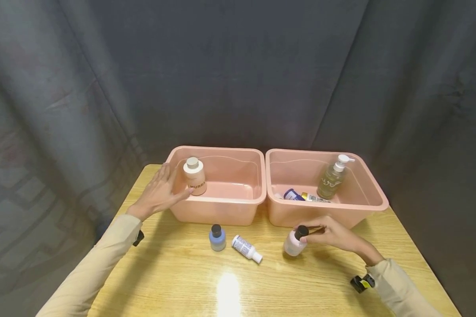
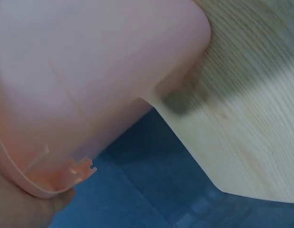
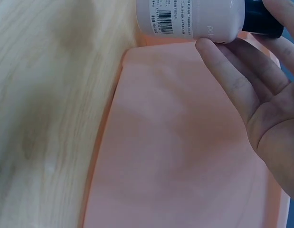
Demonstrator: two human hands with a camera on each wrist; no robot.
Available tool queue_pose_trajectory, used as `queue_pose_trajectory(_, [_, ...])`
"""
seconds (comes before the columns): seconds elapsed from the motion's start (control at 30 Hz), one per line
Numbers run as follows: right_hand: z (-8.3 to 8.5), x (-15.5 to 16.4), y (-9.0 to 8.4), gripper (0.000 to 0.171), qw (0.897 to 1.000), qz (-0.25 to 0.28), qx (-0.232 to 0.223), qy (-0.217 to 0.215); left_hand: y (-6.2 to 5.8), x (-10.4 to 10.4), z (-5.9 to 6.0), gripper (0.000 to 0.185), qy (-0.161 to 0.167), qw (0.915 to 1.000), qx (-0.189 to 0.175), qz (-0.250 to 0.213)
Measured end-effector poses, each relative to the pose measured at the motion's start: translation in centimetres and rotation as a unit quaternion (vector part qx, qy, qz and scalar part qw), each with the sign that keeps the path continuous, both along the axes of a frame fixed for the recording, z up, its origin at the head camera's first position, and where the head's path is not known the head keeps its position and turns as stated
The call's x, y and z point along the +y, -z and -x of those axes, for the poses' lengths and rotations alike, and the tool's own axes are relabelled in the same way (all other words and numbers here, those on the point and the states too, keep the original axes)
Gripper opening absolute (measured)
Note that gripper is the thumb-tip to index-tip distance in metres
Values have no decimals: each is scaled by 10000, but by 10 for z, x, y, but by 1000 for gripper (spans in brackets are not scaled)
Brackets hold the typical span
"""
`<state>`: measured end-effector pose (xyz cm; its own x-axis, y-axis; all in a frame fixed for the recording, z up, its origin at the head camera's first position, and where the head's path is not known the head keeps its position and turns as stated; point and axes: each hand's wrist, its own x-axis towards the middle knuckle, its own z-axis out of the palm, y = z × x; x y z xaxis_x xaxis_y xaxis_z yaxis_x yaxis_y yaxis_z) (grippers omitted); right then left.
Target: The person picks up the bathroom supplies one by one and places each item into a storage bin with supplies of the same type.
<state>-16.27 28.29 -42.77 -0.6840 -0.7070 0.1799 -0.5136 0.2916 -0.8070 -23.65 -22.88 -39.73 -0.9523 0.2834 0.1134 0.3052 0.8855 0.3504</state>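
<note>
My left sleeve (image 1: 97, 266): long, beige, plain cloth with soft folds, reaching the wrist. My right sleeve (image 1: 400, 290): same beige, creased and a little bunched near its end. At my left cuff, a small black block (image 1: 139, 238). At my right cuff, a black angular device (image 1: 358, 285) marked with a bright yellow patch (image 1: 365, 284). My left grip (image 1: 157, 193) and right grip (image 1: 333, 233): bare hands, fingers uncovered.
</note>
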Motion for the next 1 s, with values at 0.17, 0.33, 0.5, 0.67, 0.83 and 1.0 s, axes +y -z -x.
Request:
queue_pose_trajectory(0.17, [2,-2,-3,30,10000,-34,27,9,3,-2,-2,106,-60,9999,-70,127])
queue_pose_trajectory(0.33, [3,-4,-10,28,9999,-78,91,54,4,-2,-2,109,-121,9996,-79,239])
queue_pose_trajectory(0.5, [3,-8,-17,29,9999,46,143,2,6,-2,-1,108,-116,9996,-67,240])
queue_pose_trajectory(0.67, [7,-12,-22,31,9993,233,269,-73,7,-2,-2,106,-115,9996,-29,255])
queue_pose_trajectory(0.83, [11,-17,-30,32,9988,266,409,-86,7,-1,-2,106,-131,9995,5,291])
queue_pose_trajectory(1.0, [14,-19,-38,30,9989,129,441,-26,7,-1,-2,107,-132,9994,24,310])
